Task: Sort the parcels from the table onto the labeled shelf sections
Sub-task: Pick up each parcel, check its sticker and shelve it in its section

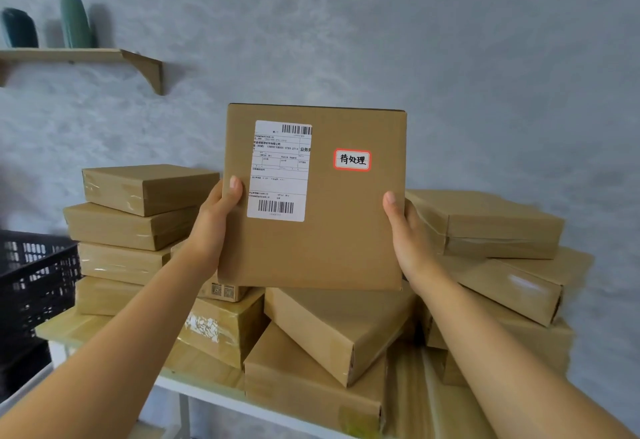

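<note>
Tan-brown parcel point(322, 230) up front, plain cardboard all over. On it a white shipping label point(280, 171) printed in black, barcode stripes at top and bottom. Beside that, a white sticker point(352, 160) with a red border and black handwritten characters. Below, the pile point(325, 327) is all the same tan, glossy with clear tape. Black latticed crate point(34, 286) at left. Pale wood wall shelf point(83, 54) carrying two teal-green vases point(74, 22). Mottled grey wall point(450, 40).
</note>
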### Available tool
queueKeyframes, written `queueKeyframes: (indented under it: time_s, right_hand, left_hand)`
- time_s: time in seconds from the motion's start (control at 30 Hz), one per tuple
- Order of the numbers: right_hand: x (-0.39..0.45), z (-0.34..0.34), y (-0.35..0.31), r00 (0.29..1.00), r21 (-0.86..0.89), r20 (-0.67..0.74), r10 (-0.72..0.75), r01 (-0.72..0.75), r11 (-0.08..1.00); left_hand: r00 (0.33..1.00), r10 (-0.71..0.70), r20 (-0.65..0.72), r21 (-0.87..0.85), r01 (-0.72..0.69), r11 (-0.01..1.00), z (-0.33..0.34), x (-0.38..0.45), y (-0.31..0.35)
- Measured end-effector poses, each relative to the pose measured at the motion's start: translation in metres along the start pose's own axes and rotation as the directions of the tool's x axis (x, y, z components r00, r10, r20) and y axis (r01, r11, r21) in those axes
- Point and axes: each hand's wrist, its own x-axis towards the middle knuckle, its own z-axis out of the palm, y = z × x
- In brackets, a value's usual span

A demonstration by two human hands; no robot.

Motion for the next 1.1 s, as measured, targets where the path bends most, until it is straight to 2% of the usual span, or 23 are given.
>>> queueKeyframes:
  time_s: [0.13, 0.3, 0.5, 0.6, 0.8, 0.97, 1.1]
  right_hand:
    - [-0.011, -0.014, 0.008, 0.999, 0.033, -0.025, 0.023, -0.023, 0.999]
    - [-0.036, -0.045, -0.001, 0.99, -0.016, -0.128, 0.061, -0.063, 0.998]
    - [-0.095, -0.086, -0.032, 0.935, -0.132, -0.352, 0.039, -0.091, 0.987]
    - [-0.143, -0.096, -0.047, 0.883, -0.191, -0.469, 0.029, -0.133, 0.973]
    - [-0.259, -0.087, -0.079, 0.742, -0.246, -0.668, 0.056, -0.292, 0.924]
    - [-0.348, -0.093, -0.155, 0.63, -0.315, -0.777, -0.015, -0.366, 0.876]
    - [-0.427, -0.098, -0.217, 0.551, -0.353, -0.83, -0.087, -0.4, 0.846]
  left_hand:
    - [0.999, -0.039, 0.019, -0.011, 0.039, 0.999, 0.011, -0.005, -0.008]
    - [0.994, -0.09, 0.057, -0.072, 0.094, 0.993, 0.038, -0.008, -0.011]
    - [0.955, -0.086, 0.283, -0.198, 0.146, 0.969, 0.078, -0.017, -0.011]
    - [0.897, -0.1, 0.431, -0.213, 0.209, 0.954, 0.092, -0.037, -0.01]
    - [0.773, -0.105, 0.626, -0.237, 0.317, 0.918, 0.102, -0.099, -0.004]
    - [0.675, -0.046, 0.736, -0.312, 0.398, 0.863, 0.13, -0.161, 0.036]
    - [0.561, 0.02, 0.828, -0.343, 0.477, 0.809, 0.157, -0.221, 0.077]
